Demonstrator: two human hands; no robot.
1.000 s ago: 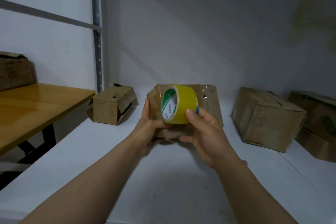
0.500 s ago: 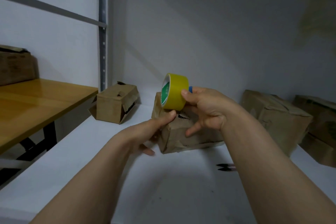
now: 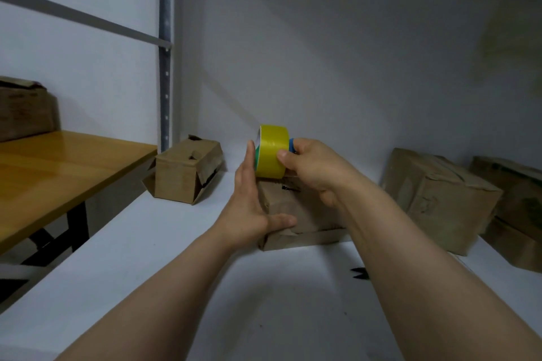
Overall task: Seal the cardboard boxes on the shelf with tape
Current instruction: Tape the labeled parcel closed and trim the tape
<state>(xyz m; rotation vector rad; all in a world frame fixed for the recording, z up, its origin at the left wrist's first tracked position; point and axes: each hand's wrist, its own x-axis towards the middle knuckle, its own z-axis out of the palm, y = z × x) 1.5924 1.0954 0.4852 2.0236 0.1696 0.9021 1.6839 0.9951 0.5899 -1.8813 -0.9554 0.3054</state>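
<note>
A crumpled cardboard box (image 3: 296, 214) lies on the white shelf (image 3: 164, 243) right in front of me. My right hand (image 3: 313, 167) grips a yellow tape roll (image 3: 271, 155) and holds it upright on the box's top far edge. My left hand (image 3: 252, 202) lies flat against the box's left side, fingers straight and reaching up beside the roll, thumb across the box's front. Much of the box's top is hidden behind my right hand and forearm.
An open small box (image 3: 184, 173) stands at the back left by the metal upright (image 3: 165, 50). Two larger boxes (image 3: 440, 199) (image 3: 522, 208) sit on the right. Small black scissors (image 3: 358, 273) lie beside my right forearm. A wooden table (image 3: 58, 167) stands left of the shelf.
My right hand carried the roll from in front of the box to its top far edge. My left hand let go of the roll and now lies flat on the box's left side.
</note>
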